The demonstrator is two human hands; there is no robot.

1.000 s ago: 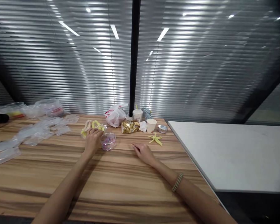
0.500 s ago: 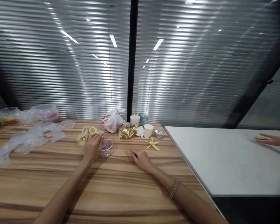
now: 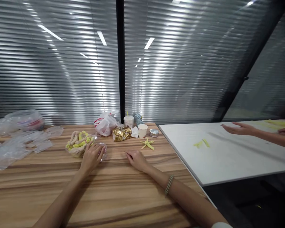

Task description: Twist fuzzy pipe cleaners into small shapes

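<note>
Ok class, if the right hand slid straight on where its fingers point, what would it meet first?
Probably the yellow and beige pipe-cleaner bundle, just past the clear jar by the left hand; depth is unclear, so it might clip the jar first.

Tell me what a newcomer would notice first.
A gold foil packet shines at the wooden table's back edge, beside a white plastic bag. In front, the left hand touches a clear jar beside a yellow-and-cream pipe-cleaner bundle. At right, a co-worker's hand reaches over the white table, near yellow strips.
</note>
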